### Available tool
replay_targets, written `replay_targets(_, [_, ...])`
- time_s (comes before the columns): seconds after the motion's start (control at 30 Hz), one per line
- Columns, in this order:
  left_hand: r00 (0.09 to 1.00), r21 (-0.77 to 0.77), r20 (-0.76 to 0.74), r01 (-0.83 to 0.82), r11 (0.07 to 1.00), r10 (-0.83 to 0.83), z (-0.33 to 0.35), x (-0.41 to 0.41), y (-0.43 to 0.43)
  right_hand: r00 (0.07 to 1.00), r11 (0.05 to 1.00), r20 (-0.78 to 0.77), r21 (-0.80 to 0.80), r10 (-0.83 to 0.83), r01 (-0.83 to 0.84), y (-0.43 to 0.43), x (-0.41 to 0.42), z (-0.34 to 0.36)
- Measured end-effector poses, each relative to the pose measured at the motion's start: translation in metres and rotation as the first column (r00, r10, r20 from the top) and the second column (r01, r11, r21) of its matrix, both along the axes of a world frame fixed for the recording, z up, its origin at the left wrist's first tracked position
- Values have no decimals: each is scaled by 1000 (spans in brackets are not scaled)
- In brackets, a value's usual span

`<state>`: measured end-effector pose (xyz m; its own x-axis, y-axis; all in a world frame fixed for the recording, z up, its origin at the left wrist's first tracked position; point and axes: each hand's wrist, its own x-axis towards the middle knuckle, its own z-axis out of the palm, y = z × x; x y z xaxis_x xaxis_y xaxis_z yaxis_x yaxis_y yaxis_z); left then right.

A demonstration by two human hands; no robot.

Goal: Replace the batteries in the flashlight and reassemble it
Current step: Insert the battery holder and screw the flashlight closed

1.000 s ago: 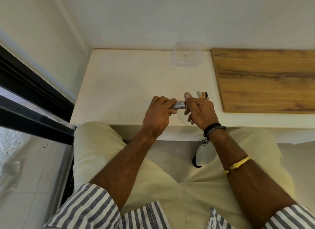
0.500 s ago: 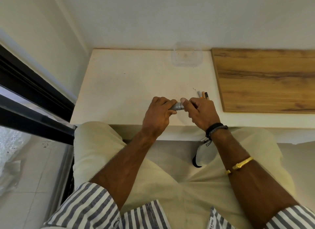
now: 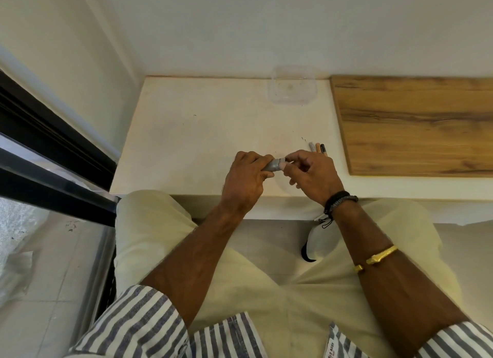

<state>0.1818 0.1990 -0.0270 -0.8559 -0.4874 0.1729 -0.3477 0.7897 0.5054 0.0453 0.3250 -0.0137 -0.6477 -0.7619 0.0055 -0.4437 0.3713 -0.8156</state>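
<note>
His right hand [image 3: 310, 175] has closed its grip onto the end of the flashlight [image 3: 273, 165] held in his left hand [image 3: 246, 177], likely twisting the cap.

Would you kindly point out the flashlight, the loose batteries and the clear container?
flashlight [image 3: 272, 165], head view, silver barrel between the hands.
batteries [image 3: 317, 147], head view, middle orange cell.
clear container [image 3: 273, 96], head view, left wall.

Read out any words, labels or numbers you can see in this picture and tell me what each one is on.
"OLD ASSY" or similar: small white tag on the striped shirt, cut off and blurred, so uncertain; a second line under it is unreadable.
Batteries on the white table: any print too small to read.
Flashlight between the left hand and right hand: no visible text.
</note>
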Motion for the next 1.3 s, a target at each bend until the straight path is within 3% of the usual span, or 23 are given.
replay_targets(0.2, [999, -4, -7, 49, 999, -49, 2, -1, 2, 988, 977, -131, 190, -76, 100, -2, 4, 2])
replay_targets(0.37, [1000, 12, 7, -7, 1000, 6, -1, 0, -2, 993, 999, 115, 40, -7, 2, -1, 3, 3])
replay_targets(0.57, [1000, -3, 21, -20, 1000, 20, -2, 1, -3, 998, 1000, 55, 7, 15, -16, 0, 2, 1])
replay_targets(0.87, [998, -2, 3, 64, 998, -64, 3, 1, 2, 988, 972, -137, 212, -70, 99, -4, 9, 5])
replay_targets(1.03, [1000, 13, -5, 4, 1000, -4, 3, 1, 0, 995, 999, 97, 53, -10, 5, 1, 4, 7])
replay_targets(1.13, [1000, 12, 6, -15, 1000, 15, 3, 1, -2, 999, 999, 5, 11, 41, -41, 2, 0, 4])
replay_targets(1.3, [1000, 3, -5, 5, 1000, -5, 4, 2, 0, 1000, 999, 24, 30, -11, 11, 1, 3, 5])
